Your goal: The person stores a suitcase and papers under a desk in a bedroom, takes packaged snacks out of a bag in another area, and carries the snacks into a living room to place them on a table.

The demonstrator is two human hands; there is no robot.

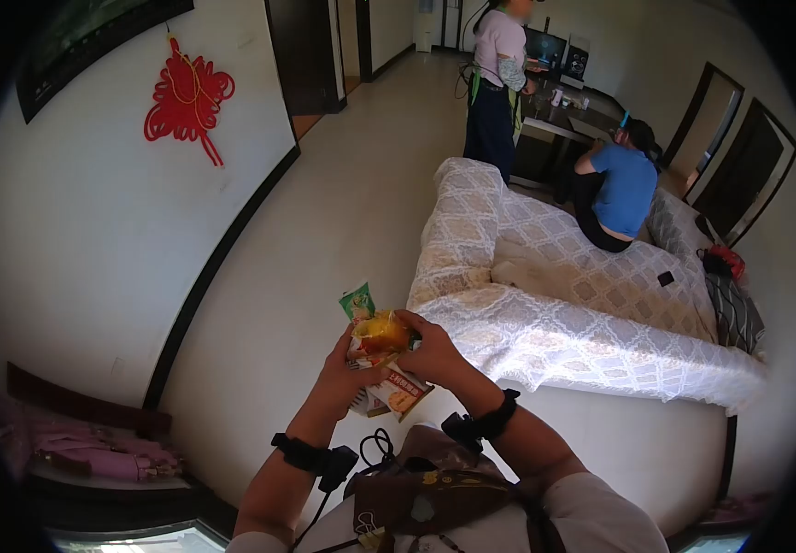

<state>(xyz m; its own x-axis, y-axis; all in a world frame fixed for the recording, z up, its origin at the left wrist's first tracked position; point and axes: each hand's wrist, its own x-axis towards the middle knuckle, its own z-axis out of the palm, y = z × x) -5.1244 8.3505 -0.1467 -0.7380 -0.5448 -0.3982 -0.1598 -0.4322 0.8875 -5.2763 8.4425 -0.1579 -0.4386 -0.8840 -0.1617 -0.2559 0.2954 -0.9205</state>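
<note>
Both my hands are raised in front of my body, closed around a bunch of packaged snacks. My left hand (341, 376) grips the bunch from the left, its thumb lying across the front. From the right, my right hand (437, 354) holds the same bunch with bent fingers. A yellow-orange item in clear wrapping (381, 335) sits on top between the hands. Behind it a green packet (357, 301) sticks up. Below hangs a red and white snack packet (405, 391), partly covered by my fingers. The lettering is too small to read.
Ahead on the right stands a sofa with a patterned cover (582, 336). A person in blue (626, 189) sits there by a dark table (568, 120), and another person (499, 64) stands beside it. A red knot ornament (188, 90) hangs on the left wall.
</note>
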